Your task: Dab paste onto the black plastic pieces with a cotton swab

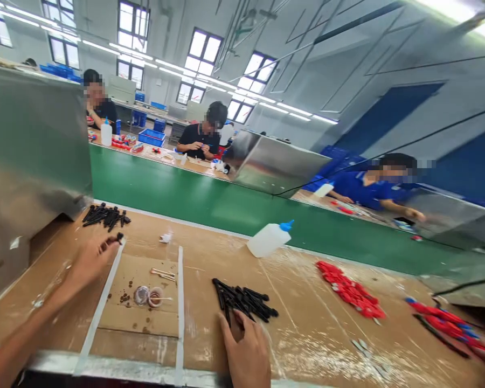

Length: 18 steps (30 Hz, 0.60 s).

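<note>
My left hand [91, 261] is closed in a pinch around a small black plastic part [120, 236], mostly hidden by the fingers. It hovers near the top left corner of a cardboard sheet [137, 318], just below a small pile of black rod-like parts [105, 215]. My right hand [248, 347] is at the near edge of a larger pile of black rod-like parts [242, 299]. Its thumb and forefinger are apart, with a rod's end between them. On the cardboard stand two small round pots [142, 295], one with a cotton swab [165, 298] across it.
More swabs [163, 274] lie on the cardboard, between white tape strips [180, 307]. A white squeeze bottle [267, 240] stands by the green belt [165, 188]. Red parts [350, 291] lie right. A metal panel [36, 145] bounds the left; several people work across the belt.
</note>
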Each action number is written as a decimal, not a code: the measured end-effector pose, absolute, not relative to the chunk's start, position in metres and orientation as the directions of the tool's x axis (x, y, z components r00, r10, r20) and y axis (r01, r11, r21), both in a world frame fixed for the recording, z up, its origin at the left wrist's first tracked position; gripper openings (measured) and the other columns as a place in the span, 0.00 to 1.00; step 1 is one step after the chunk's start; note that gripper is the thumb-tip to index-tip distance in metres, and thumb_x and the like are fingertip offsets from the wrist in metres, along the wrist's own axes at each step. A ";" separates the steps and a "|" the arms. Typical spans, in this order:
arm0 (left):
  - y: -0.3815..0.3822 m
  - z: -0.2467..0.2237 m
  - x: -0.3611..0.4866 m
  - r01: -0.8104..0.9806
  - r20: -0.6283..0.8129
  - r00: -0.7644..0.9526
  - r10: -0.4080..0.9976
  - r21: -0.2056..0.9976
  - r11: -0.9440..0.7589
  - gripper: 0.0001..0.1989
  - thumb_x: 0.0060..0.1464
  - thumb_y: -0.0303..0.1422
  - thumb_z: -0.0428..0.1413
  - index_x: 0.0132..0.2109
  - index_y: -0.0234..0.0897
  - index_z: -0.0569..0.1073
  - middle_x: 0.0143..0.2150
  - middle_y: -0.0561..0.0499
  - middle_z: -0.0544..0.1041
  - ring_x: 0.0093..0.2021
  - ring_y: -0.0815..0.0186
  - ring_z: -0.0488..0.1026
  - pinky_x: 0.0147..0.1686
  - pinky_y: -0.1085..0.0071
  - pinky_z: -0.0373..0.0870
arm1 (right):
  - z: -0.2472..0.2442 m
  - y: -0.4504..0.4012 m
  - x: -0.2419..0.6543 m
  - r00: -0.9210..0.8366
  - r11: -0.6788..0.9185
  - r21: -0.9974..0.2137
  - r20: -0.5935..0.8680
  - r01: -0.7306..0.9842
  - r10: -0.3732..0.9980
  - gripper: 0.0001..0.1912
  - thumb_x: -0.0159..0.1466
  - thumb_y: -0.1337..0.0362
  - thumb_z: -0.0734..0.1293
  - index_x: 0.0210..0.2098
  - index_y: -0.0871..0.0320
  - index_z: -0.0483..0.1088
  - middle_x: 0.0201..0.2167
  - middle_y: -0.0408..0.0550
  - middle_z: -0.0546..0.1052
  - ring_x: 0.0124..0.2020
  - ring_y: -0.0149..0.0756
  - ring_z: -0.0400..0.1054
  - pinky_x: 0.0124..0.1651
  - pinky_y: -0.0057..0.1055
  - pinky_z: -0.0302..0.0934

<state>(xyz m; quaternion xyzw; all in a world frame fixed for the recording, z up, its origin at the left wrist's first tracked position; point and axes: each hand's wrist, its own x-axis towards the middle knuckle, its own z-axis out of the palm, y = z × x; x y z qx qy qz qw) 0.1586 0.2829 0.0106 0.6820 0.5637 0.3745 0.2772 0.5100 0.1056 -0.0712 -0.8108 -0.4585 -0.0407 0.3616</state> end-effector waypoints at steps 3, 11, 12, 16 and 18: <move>0.345 0.015 0.148 0.737 0.319 0.071 0.945 0.621 -0.265 0.12 0.53 0.40 0.53 0.35 0.36 0.75 0.35 0.42 0.75 0.40 0.48 0.73 0.43 0.55 0.65 | -0.083 0.094 0.526 0.631 -0.366 -0.590 0.335 0.719 0.699 0.43 0.57 0.28 0.55 0.38 0.61 0.77 0.38 0.59 0.77 0.41 0.57 0.73 0.45 0.49 0.66; 0.341 0.039 0.170 0.819 0.465 0.083 0.881 0.472 -0.326 0.16 0.56 0.41 0.52 0.46 0.35 0.71 0.46 0.40 0.72 0.48 0.47 0.70 0.48 0.56 0.64 | -0.076 0.075 0.539 0.678 -0.300 -0.721 0.311 0.625 0.666 0.29 0.60 0.38 0.62 0.33 0.58 0.79 0.30 0.51 0.81 0.29 0.43 0.75 0.37 0.36 0.70; 0.320 0.043 0.182 0.792 0.477 0.098 0.873 0.494 -0.358 0.17 0.57 0.43 0.52 0.46 0.36 0.70 0.45 0.43 0.73 0.43 0.53 0.71 0.45 0.60 0.66 | -0.074 0.070 0.538 0.691 -0.298 -0.741 0.295 0.602 0.660 0.28 0.60 0.39 0.63 0.34 0.58 0.79 0.31 0.50 0.82 0.29 0.42 0.76 0.35 0.34 0.71; 0.211 0.039 0.243 0.340 0.108 0.283 0.953 0.918 -0.205 0.18 0.57 0.50 0.54 0.37 0.40 0.73 0.33 0.51 0.75 0.33 0.61 0.71 0.35 0.68 0.66 | -0.067 0.060 0.511 0.755 -0.160 -0.886 0.261 0.435 0.602 0.24 0.59 0.44 0.69 0.37 0.59 0.79 0.34 0.51 0.82 0.33 0.41 0.78 0.37 0.28 0.73; 0.163 0.022 0.274 0.049 -0.094 0.384 0.918 0.995 0.082 0.21 0.55 0.53 0.56 0.43 0.39 0.76 0.38 0.47 0.78 0.41 0.57 0.73 0.39 0.67 0.67 | -0.066 0.060 0.484 0.756 -0.047 -0.920 0.290 0.389 0.587 0.22 0.58 0.45 0.71 0.35 0.59 0.79 0.33 0.51 0.81 0.32 0.40 0.77 0.35 0.27 0.72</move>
